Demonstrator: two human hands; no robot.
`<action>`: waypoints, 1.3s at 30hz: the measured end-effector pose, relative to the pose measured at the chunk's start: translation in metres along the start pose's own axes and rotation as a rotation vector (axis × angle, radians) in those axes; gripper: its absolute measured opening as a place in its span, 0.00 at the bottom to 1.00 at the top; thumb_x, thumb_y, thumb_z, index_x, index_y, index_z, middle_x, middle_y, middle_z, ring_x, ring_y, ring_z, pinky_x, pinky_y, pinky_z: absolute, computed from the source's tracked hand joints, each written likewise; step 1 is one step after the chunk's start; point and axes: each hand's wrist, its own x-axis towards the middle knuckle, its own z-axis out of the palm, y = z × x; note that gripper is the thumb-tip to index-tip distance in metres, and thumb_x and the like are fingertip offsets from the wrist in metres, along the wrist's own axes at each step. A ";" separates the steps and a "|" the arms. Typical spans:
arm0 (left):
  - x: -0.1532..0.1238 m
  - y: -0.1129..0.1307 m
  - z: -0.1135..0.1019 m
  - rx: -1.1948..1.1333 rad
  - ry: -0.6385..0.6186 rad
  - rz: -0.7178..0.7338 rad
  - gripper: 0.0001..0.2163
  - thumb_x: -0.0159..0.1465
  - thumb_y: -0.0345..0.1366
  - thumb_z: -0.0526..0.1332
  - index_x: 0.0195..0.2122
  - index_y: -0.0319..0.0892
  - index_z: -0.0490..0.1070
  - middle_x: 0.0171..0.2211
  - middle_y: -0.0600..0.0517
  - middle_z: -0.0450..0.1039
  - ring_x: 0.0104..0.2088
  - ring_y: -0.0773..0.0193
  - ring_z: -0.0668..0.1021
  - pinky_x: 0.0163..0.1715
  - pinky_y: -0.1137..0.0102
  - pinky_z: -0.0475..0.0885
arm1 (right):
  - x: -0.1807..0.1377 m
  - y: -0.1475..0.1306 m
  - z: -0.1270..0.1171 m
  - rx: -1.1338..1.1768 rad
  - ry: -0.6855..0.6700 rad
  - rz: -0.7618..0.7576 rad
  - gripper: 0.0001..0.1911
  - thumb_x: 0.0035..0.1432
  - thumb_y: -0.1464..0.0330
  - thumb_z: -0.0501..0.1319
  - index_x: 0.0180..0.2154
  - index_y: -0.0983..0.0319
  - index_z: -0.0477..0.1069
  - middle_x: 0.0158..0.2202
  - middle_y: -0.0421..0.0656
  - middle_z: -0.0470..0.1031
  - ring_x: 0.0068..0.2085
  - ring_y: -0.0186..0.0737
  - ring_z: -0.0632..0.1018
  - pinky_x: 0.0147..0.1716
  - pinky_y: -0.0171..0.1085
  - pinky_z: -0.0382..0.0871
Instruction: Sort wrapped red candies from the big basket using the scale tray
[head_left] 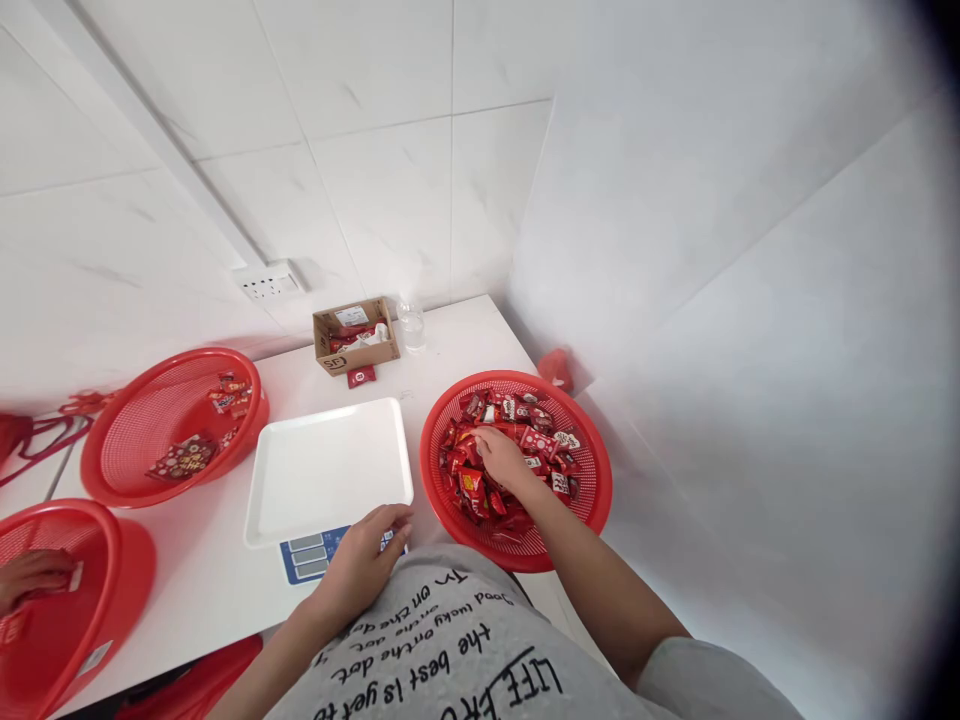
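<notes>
My right hand point(500, 457) reaches into a red plastic basket point(596, 465) of small wrapped snack packets point(474, 490), mostly red. Its fingers are drawn together among the packets, and what lies between the fingertips is hidden. Beside the basket on the left stands a weighing scale with a bare white tray point(330, 470) and a blue front panel point(307, 557). Over the right part of that panel, close to my shirt, rests my left hand point(373, 548). Its fingers are loosely bent and slightly apart, with nothing visible in them.
Behind the scale, a cardboard box point(358, 355) holds red packets, with a single packet point(361, 376) before it and a clear bottle point(412, 328) alongside. Two more red baskets stand left, one with packets point(187, 457), the other with another person's hand point(34, 577). Walls border the table point(480, 335).
</notes>
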 end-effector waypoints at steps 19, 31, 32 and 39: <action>0.005 -0.016 -0.006 -0.010 -0.027 0.033 0.12 0.61 0.37 0.50 0.43 0.46 0.67 0.40 0.51 0.73 0.40 0.61 0.74 0.41 0.67 0.68 | -0.009 -0.005 0.005 0.097 -0.005 0.009 0.07 0.51 0.71 0.58 0.35 0.62 0.69 0.41 0.44 0.70 0.44 0.40 0.70 0.45 0.35 0.60; 0.032 0.000 0.003 -0.366 -0.051 0.005 0.16 0.59 0.43 0.54 0.46 0.43 0.67 0.41 0.48 0.71 0.40 0.60 0.73 0.39 0.68 0.68 | -0.057 -0.078 -0.022 0.513 -0.088 -0.191 0.10 0.56 0.63 0.55 0.37 0.61 0.68 0.32 0.41 0.74 0.34 0.37 0.72 0.34 0.34 0.63; 0.032 0.002 0.004 -0.416 -0.082 0.001 0.14 0.60 0.43 0.54 0.41 0.41 0.69 0.36 0.49 0.72 0.37 0.60 0.73 0.38 0.68 0.68 | -0.059 -0.080 -0.021 0.538 -0.107 -0.203 0.10 0.57 0.63 0.54 0.36 0.62 0.68 0.31 0.41 0.73 0.33 0.36 0.72 0.33 0.34 0.63; 0.025 0.012 0.007 -0.802 -0.112 -0.122 0.15 0.60 0.46 0.54 0.39 0.39 0.69 0.29 0.52 0.71 0.31 0.63 0.71 0.33 0.70 0.66 | -0.061 -0.070 -0.012 0.859 -0.215 -0.093 0.16 0.55 0.57 0.55 0.32 0.64 0.66 0.27 0.39 0.68 0.28 0.33 0.68 0.27 0.32 0.62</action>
